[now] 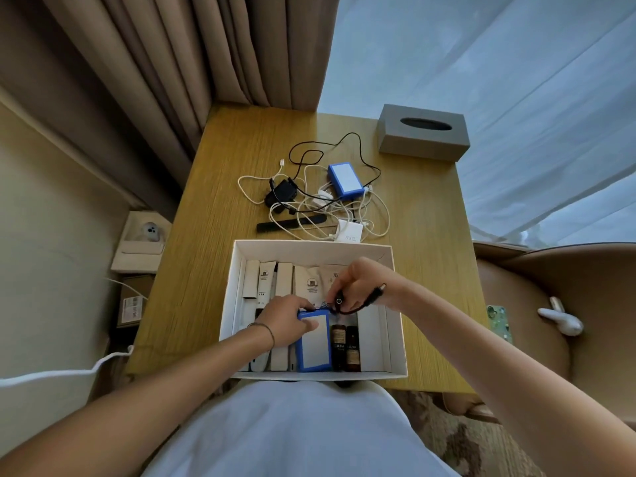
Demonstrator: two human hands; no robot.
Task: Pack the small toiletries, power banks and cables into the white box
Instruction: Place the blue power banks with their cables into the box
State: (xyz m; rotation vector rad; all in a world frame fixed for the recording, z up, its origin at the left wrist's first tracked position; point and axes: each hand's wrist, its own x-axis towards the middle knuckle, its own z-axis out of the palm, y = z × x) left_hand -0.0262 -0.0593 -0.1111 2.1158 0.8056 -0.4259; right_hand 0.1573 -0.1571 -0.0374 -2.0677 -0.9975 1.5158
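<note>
Pressing the blue power bank into the white box, left hand grips it; right hand pinches its black cable.

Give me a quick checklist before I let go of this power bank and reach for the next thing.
1. Blue power bank inside the white box: ok, beside the two dark bottles.
2. Left hand steadying it: ok, fingers on its top edge.
3. Right hand grip on its black lead: ok, but the plug end sticks out past the wrist, not tucked in.
4. Power bank lying flat: cannot tell.
5. Everything packed: not ok; second blue power bank, white charger and tangled cables are on the table.
</note>
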